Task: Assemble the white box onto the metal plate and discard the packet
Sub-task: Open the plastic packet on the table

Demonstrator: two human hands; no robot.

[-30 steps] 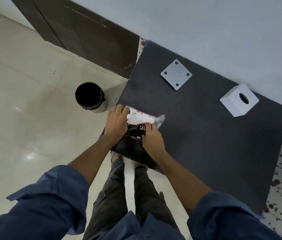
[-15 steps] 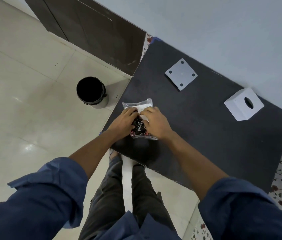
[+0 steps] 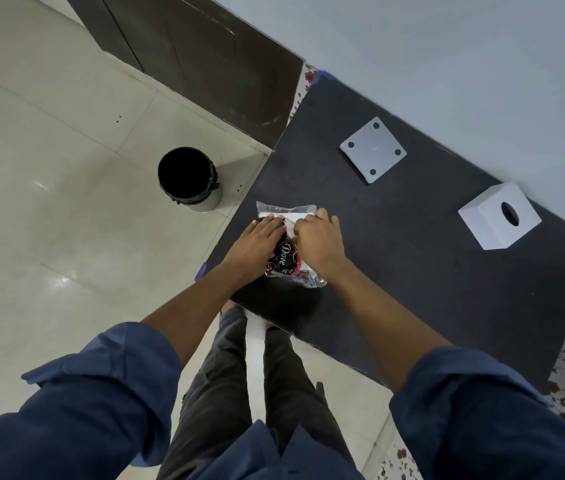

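Black bench (image 3: 412, 271): left hand (image 3: 256, 242) flat, pinning packet (image 3: 286, 254); right hand (image 3: 320, 242) pinches its top, likely to tear. Metal plate (image 3: 373, 149), white box (image 3: 495, 220) apart; bin (image 3: 189, 178) nearby for discard.

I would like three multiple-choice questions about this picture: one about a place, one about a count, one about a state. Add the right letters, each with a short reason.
1. Where is the bin relative to the table?
A) on it
B) on the floor beside it
C) under it

2. How many holes does the plate show?
A) two
B) four
C) six

3. What is the state of the box?
A) fixed on the plate
B) held in a hand
C) lying apart from the plate, untouched

Answers:
1 B: the bin stands on the tiles off the table's edge.
2 B: there is one hole at each corner.
3 C: the left hand and the right hand are both on the packet.
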